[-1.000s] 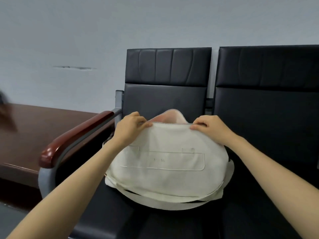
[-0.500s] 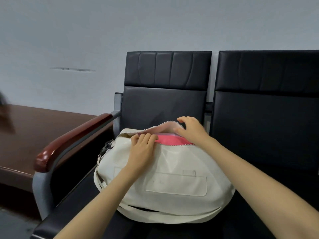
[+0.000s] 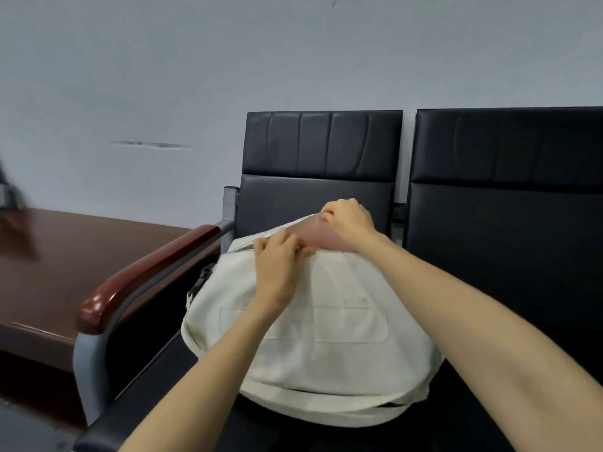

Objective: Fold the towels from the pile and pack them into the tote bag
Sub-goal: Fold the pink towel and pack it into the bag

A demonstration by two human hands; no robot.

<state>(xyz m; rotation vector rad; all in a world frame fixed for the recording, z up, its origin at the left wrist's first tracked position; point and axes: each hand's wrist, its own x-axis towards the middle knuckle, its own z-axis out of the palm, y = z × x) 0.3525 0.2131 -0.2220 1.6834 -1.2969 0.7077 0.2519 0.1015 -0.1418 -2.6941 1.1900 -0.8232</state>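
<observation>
Left hand on rounded, maybe-canvas tote

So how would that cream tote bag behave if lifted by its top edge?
Probably floppy: the tote bag cloth creases and stretches where the left hand and right hand grip its rim. It bulges round, so likely stuffed and bulky rather than heavy. Unlikely to slide: it sags broadly on the seat.

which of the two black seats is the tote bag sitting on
The seat on the left of the view, next to the red-brown armrest. The cream tote bag sits on its cushion; the other seat lies to the bag's right.
</observation>
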